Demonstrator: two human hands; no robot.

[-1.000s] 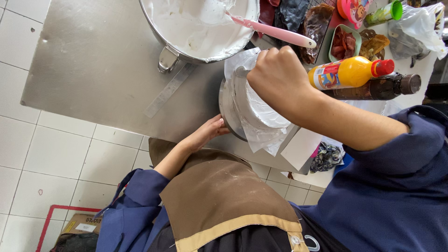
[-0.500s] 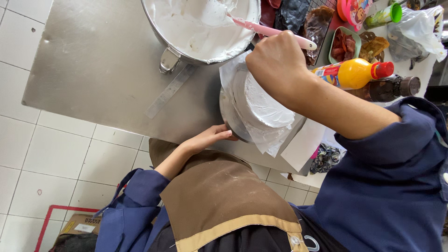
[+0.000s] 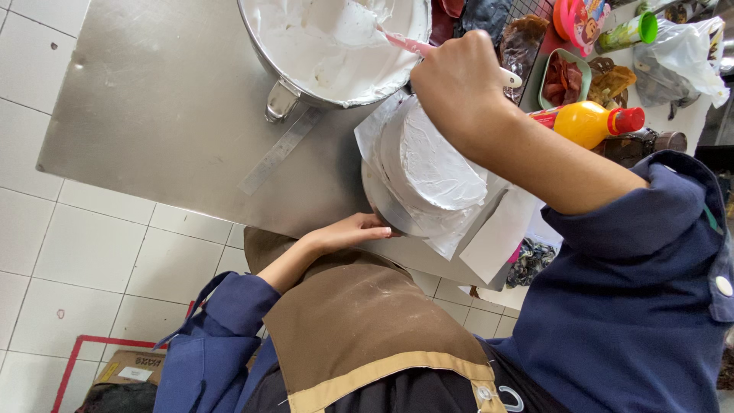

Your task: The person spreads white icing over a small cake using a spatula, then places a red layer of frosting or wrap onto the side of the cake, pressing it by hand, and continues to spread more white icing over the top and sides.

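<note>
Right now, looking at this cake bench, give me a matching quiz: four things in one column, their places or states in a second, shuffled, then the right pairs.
Things:
1. pink-handled spatula
2. round white-frosted cake
3. yellow squeeze bottle with red cap
4. large steel mixing bowl

Places or states:
A. lying on its side at the table's far edge
B. held in the right hand, blade in the cream
C. holds white cream, on the steel table
D. on a turntable that the left hand touches

Pairs: 1-B, 2-D, 3-A, 4-C
</note>
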